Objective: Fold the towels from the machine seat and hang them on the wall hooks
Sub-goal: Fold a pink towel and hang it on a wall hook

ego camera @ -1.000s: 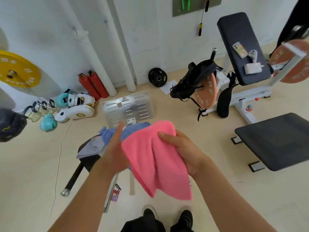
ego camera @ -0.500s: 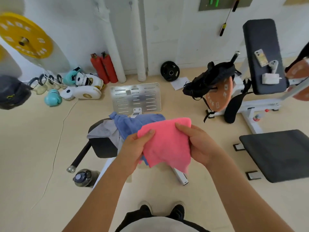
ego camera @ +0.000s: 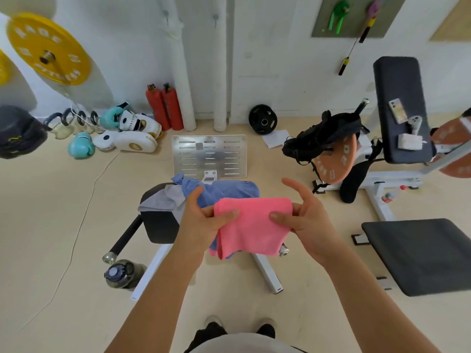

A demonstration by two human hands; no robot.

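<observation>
I hold a pink towel [ego camera: 251, 226], folded into a small rectangle, in front of me above the black machine seat [ego camera: 159, 225]. My left hand [ego camera: 201, 220] pinches its left edge with the thumb on top. My right hand [ego camera: 305, 217] pinches its right edge, index finger raised. A blue towel [ego camera: 224, 191] and a grey towel [ego camera: 163, 200] lie crumpled on the seat behind the pink one. Two small wall hooks [ego camera: 216, 18] stick out of the white wall high up near the pipes.
A metal footplate [ego camera: 210, 155] stands behind the seat. A water bottle [ego camera: 119, 273] lies on the floor at left. A black bench pad [ego camera: 423, 253] is at right, a weight bench with a black bag [ego camera: 323, 135] behind it. Boxing gloves, red extinguishers [ego camera: 164, 107] and a yellow plate [ego camera: 48, 48] line the wall.
The pink towel hung long and loose a second ago; now it is folded shorter and held flat between both hands. My view has tilted up toward the wall.
</observation>
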